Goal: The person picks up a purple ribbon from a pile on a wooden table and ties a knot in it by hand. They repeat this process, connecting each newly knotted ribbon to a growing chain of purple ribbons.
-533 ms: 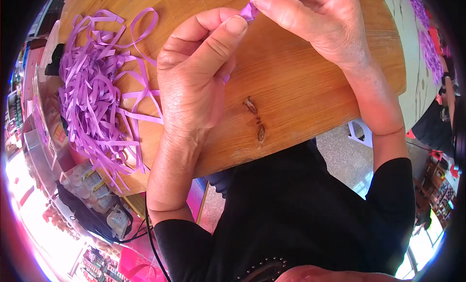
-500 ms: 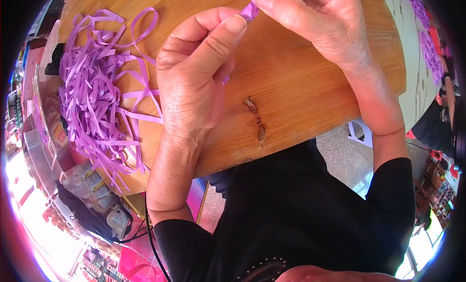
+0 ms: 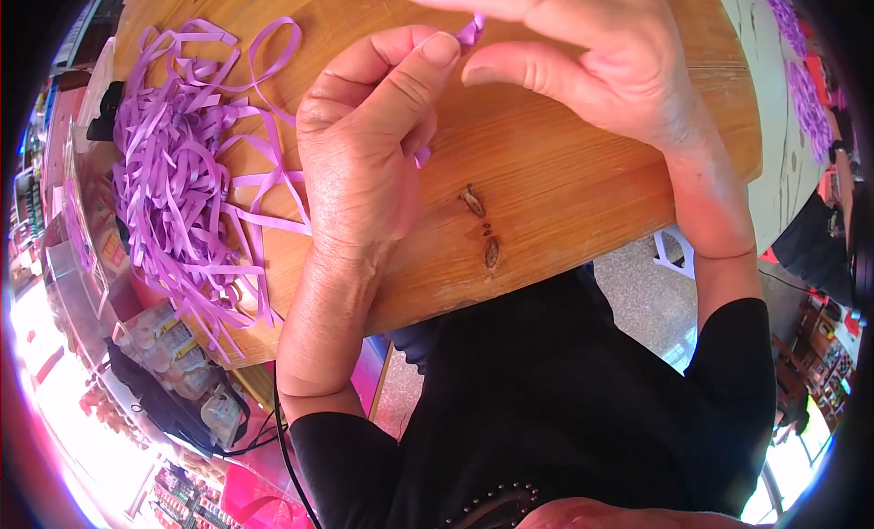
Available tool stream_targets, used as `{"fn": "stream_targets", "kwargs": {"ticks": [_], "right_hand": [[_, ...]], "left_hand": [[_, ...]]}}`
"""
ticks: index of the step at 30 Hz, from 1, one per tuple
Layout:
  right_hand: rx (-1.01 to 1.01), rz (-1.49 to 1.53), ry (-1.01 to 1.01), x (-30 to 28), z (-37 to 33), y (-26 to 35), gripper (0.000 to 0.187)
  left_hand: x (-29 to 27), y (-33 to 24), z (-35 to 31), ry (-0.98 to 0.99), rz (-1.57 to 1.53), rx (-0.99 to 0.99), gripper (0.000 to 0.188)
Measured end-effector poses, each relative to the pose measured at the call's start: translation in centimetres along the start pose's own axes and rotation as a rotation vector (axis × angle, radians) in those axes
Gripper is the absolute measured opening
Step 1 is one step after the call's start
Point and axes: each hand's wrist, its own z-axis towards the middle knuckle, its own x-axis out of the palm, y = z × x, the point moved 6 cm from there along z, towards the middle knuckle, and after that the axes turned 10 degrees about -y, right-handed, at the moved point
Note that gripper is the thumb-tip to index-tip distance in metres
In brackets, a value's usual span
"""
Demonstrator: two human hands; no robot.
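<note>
Purple ribbon [image 3: 468,32]: pinched in my left fingers [image 3: 411,83], apparently mid-shaping. My right fingers [image 3: 523,65] spread apart, near its far tip; next move likely calls for pinching that.

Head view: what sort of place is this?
Possibly a shop or small workshop: purple ribbons heaped on a wooden table, a purple strip pinched in the left hand, and what look like stocked shelves at the right edge.

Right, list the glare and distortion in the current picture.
Head view: white glare washes out parts of the lower-left and lower-right rim; fisheye distortion curves the surroundings, with black corners; the purple ribbon pile and wooden table show clearly.
</note>
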Motion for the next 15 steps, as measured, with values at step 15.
{"fn": "stream_targets", "kwargs": {"ticks": [15], "right_hand": [[-0.127,-0.267,0.008,0.0,0.0,0.4,0.012]], "left_hand": [[-1.1,-1.9,0.5,-0.115,0.152,0.191,0.007]]}}
